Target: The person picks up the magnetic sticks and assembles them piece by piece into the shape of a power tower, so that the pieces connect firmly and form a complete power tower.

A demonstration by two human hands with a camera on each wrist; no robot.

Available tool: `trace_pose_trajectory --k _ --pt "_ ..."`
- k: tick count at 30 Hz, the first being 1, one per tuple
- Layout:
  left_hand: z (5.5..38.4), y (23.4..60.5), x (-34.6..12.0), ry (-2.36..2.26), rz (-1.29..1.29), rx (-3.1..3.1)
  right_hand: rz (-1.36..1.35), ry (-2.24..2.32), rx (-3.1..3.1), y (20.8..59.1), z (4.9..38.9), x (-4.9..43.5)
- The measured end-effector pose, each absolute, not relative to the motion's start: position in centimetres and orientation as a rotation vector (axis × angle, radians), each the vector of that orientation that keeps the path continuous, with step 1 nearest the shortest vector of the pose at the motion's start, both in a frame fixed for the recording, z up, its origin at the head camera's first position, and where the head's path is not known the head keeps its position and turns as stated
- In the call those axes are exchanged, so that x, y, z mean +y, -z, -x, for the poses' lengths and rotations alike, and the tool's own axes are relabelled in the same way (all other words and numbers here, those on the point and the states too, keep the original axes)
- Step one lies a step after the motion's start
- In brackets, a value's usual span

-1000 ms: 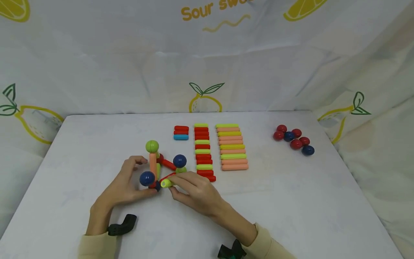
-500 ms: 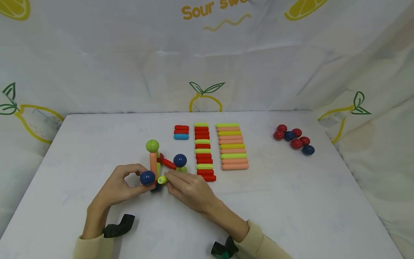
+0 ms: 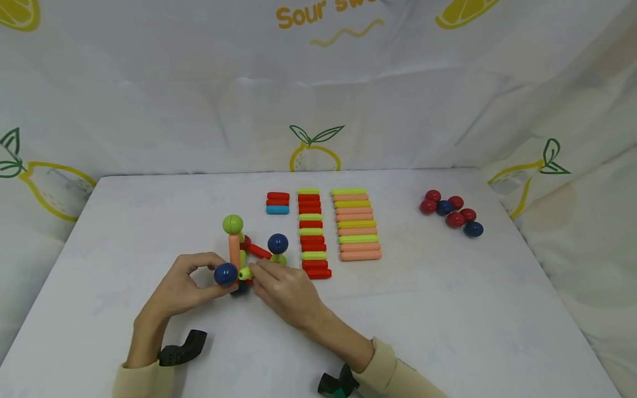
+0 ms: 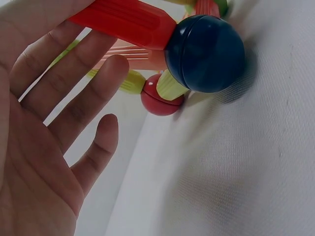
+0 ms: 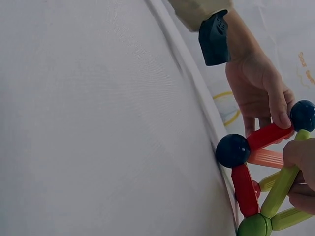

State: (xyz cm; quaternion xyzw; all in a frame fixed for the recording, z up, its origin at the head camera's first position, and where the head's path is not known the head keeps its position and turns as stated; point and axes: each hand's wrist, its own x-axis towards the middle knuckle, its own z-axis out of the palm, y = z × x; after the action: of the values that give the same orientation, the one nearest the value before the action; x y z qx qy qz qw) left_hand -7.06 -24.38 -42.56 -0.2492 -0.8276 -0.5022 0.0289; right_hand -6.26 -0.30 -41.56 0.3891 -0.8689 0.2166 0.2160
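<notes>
A small frame of coloured rods and balls stands on the white table. My left hand [image 3: 184, 284] holds a red rod [image 5: 268, 137] between thumb and fingers, just below a blue ball [image 3: 225, 274]. The rod's lower end meets another blue ball [image 4: 206, 54] at the table. My right hand [image 3: 291, 293] pinches a yellow-green rod [image 5: 279, 191], which slants between a green ball [image 5: 254, 226] and the upper blue ball. At the frame's far side a peach rod [image 3: 234, 250] stands upright under a green ball [image 3: 232, 224].
Loose rods lie in rows: a short red-and-blue row [image 3: 277, 203], a red and yellow-green row [image 3: 312, 240] and a peach and yellow row [image 3: 356, 225]. Several red and blue balls [image 3: 455, 220] cluster at the right. A lemon-printed cloth [image 3: 199, 99] hangs behind the table.
My left hand has gone from spread around the frame to gripping the red rod near the blue ball. The right hand has carried the yellow-green rod left and slightly away, towards that ball.
</notes>
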Motion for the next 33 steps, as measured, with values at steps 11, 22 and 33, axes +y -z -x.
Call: trace_pose_trajectory --k 11,22,33 --pt "7.0 42.4 -24.1 1.536 0.789 -2.540 -0.994 -0.563 -2.485 41.3 6.0 -1.1" --pt "6.9 42.1 -24.5 1.426 0.723 -2.631 -0.655 -1.234 -2.619 40.6 6.8 2.4" --pt "6.6 41.6 -25.5 1.337 0.515 -2.700 -0.762 -1.584 -2.874 41.2 7.8 2.4"
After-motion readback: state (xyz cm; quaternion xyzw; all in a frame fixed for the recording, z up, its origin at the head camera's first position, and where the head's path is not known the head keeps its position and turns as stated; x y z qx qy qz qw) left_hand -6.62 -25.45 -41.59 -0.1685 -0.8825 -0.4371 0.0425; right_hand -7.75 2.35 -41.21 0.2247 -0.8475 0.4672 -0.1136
